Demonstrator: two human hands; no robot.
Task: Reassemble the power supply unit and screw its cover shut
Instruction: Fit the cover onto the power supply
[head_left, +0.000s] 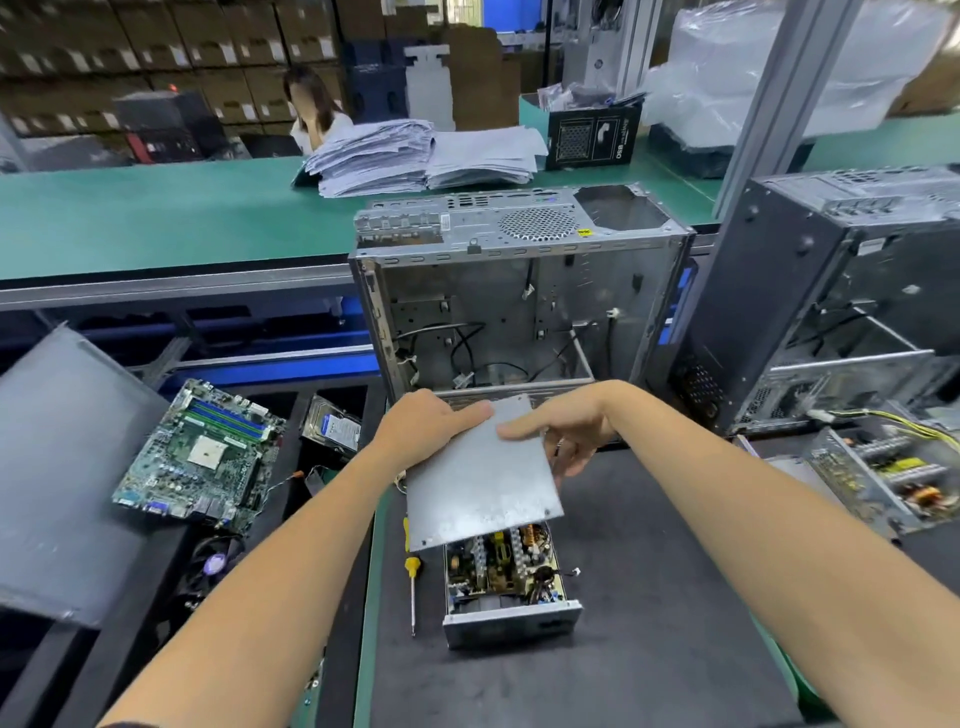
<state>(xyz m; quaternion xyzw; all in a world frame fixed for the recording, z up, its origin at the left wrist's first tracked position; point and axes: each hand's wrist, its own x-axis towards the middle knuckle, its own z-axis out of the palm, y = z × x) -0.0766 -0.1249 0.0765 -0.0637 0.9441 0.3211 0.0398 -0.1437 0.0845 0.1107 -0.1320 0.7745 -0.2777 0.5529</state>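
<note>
Both hands hold the grey metal cover (480, 470) tilted above the far end of the open power supply (506, 584). L hand (428, 423) grips the cover's far left corner, thumb on top. R hand (563, 428) has index finger laid on the top face near the far edge, other fingers curled under the right side. Cover's near edge hangs just over the supply; can't tell if touching.

Supply sits on the black mat (623, 597), circuit board w/ coils and heat sinks exposed. Yellow-handled screwdriver (412, 587) lies just left of it, partly under the cover.

Writing: black box (592, 135) on the far green table has print, too blurred to read.

Beyond hands: empty PC case (519, 306), open side facing, loose cables inside. 2nd case (841, 296) at right, another opened supply (883, 475) below it. Left: motherboard (200, 457), hard drive (335, 426), fan (213, 564). Paper stack (415, 156) on the green table.
</note>
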